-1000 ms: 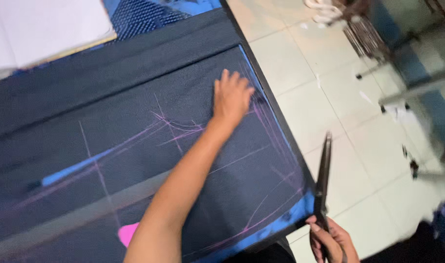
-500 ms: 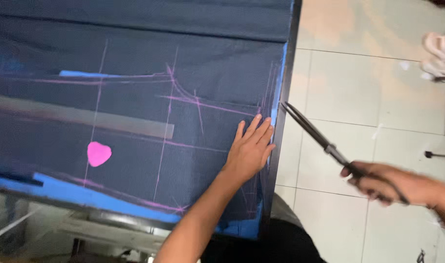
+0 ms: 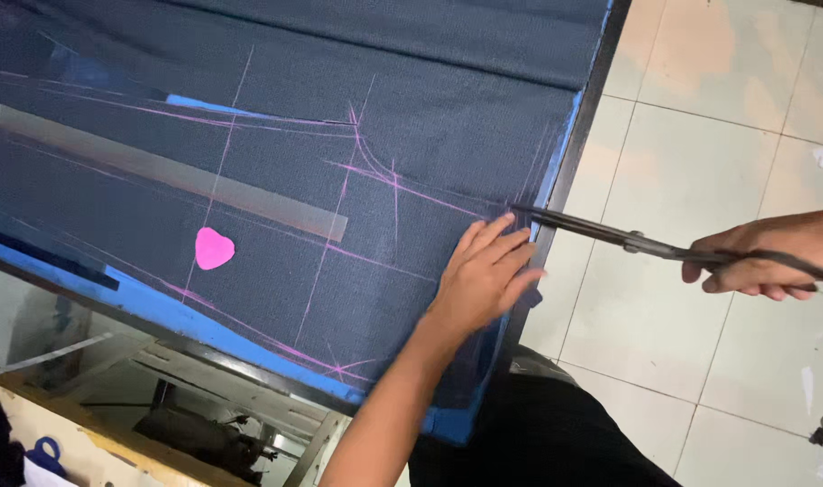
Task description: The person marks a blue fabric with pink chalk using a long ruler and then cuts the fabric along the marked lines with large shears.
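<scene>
The dark blue fabric [image 3: 276,171] lies flat on the tabletop [image 3: 159,311], chalked with pink lines. My left hand [image 3: 484,275] presses it open-palmed near the right edge, holding nothing. My right hand [image 3: 758,261] is closed around the scissors [image 3: 610,236], tips at the cloth's edge; I should keep the cloth taut and follow the chalk.

Right hand [image 3: 761,261] cut off at frame's right edge; scissors [image 3: 610,236] handles hidden inside its grip. Fabric [image 3: 448,126] runs past top and left edges.
</scene>
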